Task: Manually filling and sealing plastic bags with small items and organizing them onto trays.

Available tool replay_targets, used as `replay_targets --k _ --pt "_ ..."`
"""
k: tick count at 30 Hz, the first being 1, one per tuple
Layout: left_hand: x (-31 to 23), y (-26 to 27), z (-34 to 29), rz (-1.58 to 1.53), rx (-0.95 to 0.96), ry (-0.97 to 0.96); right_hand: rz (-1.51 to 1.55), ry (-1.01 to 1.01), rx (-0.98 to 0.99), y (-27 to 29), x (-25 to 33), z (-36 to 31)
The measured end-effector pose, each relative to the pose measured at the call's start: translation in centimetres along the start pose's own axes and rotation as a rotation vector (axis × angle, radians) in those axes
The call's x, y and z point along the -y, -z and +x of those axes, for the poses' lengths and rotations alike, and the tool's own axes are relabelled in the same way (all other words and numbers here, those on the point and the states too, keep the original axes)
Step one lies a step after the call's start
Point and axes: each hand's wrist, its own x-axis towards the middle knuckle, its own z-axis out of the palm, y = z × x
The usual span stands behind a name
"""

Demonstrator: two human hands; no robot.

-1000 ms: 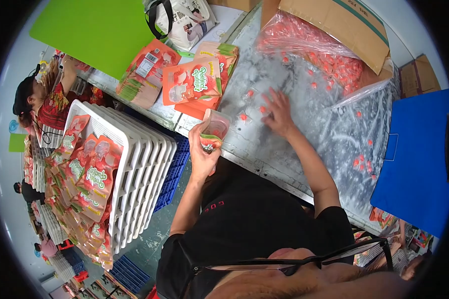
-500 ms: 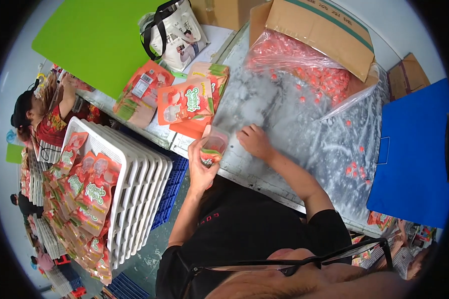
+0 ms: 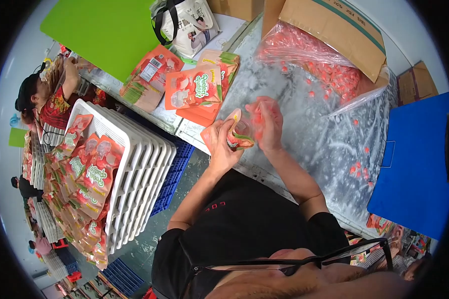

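Observation:
My left hand [image 3: 222, 148] is closed round a red and green printed pouch [image 3: 240, 141], gripped by its side over the table's front edge. The pouch's mouth bulges open toward my right hand [image 3: 270, 125]. Curled fingers of that hand hold a small handful of red candies [image 3: 256, 115], blurred by motion, right beside the pouch. How many candies there are cannot be made out. More flat pouches [image 3: 193, 88] lie in a stack just beyond my left hand.
A cardboard box [image 3: 334, 32] lined with clear plastic spills red candies [image 3: 336, 79] onto the powdery metal tabletop [image 3: 309, 132]. Stacked white trays [image 3: 134, 164] heaped with pouches stand at left. A tote bag [image 3: 192, 30], green board [image 3: 100, 37] and blue panel [image 3: 414, 164] surround the table. A co-worker [image 3: 50, 102] sits far left.
My right hand has lifted off the tabletop and come to the pouch with candies in its fingers. The left hand has shifted right with the pouch. The view has shifted slightly.

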Motion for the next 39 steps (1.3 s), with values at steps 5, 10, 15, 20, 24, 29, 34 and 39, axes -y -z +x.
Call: replay_targets --k 5,10,15,20,24,29,34,39 --pt "-0.6 -0.5 0.9 0.016 0.018 -0.070 -0.029 0.033 0.121 -0.2 1.3 -0.4" --pt "-0.9 -1.6 1.7 0.009 0.058 -0.132 -0.191 0.051 0.155 0.1 2.2 0.2" --pt "-0.6 -1.9 2.1 -0.006 0.008 -0.113 -0.229 0.045 0.217 1.0 3.4 1.1" --pt "-0.4 -1.0 2.4 -0.091 -0.064 -0.076 -1.088 0.475 -0.037 12.0 3.2 12.6" --pt "-0.7 0.1 2.3 -0.131 -0.039 0.017 -1.942 0.547 -0.653 25.6 5.5 27.7" --pt "0.3 0.5 1.9 -0.137 -0.036 0.106 -1.517 0.655 -0.335 31.0 8.5 40.0" --pt "0.7 0.3 2.5 -0.044 -0.010 0.123 -1.587 0.510 -0.128 26.8 4.6 42.2" --pt "-0.9 0.5 4.4 -0.146 0.031 0.220 -1.703 0.265 0.044 26.9 2.5 39.6"
